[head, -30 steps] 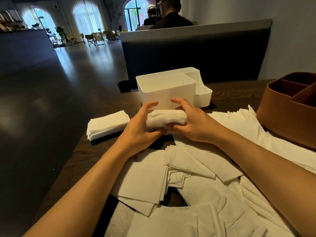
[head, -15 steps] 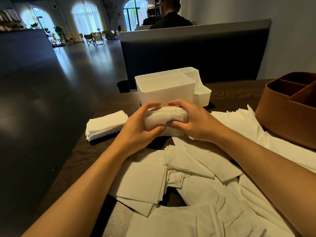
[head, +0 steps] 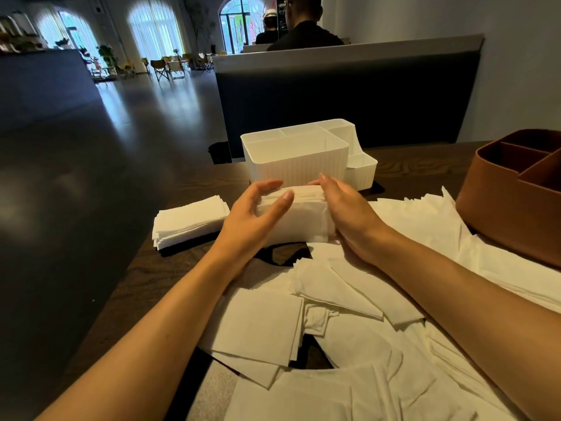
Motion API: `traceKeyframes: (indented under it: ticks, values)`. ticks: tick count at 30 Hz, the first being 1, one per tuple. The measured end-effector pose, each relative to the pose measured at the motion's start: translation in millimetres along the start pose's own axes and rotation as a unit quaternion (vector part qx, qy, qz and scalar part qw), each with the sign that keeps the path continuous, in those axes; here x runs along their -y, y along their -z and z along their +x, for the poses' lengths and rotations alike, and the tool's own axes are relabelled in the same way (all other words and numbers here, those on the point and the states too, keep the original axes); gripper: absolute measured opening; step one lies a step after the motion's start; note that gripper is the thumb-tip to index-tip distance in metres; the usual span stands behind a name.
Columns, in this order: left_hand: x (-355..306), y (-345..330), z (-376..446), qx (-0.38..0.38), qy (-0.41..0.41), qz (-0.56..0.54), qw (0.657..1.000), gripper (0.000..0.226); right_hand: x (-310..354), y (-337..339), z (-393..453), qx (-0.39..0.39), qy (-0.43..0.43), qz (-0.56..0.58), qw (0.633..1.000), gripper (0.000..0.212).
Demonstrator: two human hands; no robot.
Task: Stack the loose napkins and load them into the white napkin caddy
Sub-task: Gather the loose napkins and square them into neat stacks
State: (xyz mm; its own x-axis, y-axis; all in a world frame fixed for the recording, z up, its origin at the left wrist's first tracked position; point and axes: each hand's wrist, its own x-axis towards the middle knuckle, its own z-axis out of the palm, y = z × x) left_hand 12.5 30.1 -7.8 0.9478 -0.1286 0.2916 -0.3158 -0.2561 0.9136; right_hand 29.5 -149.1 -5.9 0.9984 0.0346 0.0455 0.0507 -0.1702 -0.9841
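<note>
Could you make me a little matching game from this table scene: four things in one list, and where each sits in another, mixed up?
Things:
1. white caddy
2. brown caddy
3. tidy napkin pile
4. napkin stack

Places:
A. far right of the table
B. between the left hand and the right hand
C. just behind the hands, its big front compartment empty
D. on the table, left of the left hand

Pairs: 1-C, 2-A, 3-D, 4-B
</note>
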Motion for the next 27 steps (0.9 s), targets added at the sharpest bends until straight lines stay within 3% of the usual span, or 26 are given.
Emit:
traceKeyframes:
  ticks: [3, 5, 9, 14, 18, 23, 27]
  values:
    - [2.9, -2.8, 2.1, -0.008, 0.002, -0.005, 1.0, 0.017, 3.4, -0.8, 1.1, -0.015, 0.016, -0.053, 0.998, 0.037]
    - [5.9, -2.3, 3.8, -0.024, 0.007, -0.005, 1.0, 0.008, 5.3, 0.7, 2.1, -0.027, 0.01, -0.056, 0.998, 0.035]
    - [4.8, -5.4, 4.9, -0.029, 0.012, -0.002, 1.0, 0.005, 5.6, -4.4, -3.9, 0.009, 0.045, -0.129, 0.991, 0.038]
    - [2.2, -4.9, 5.6, -0.028, -0.002, -0.005, 1.0, 0.017, 6.7, -4.6, -0.6, -0.006, 0.068, -0.085, 0.994, 0.036]
    - [3.1, -3.5, 4.0, -0.018, -0.026, 0.005, 0.999, 0.017, 3.1, -3.0, -0.6, -0.015, 0.178, -0.172, 0.969, 0.042]
    - [3.8, 1.6, 3.0, -0.012, -0.03, 0.001, 0.999, 0.013, 3.0, 20.5, 0.0, 0.028, 0.228, -0.215, 0.949, 0.022]
    - [3.3, -0.1, 1.0, -0.007, -0.026, -0.002, 1.0, 0.013, 0.4, 26.7, -1.1, 0.03, 0.239, -0.207, 0.948, 0.023]
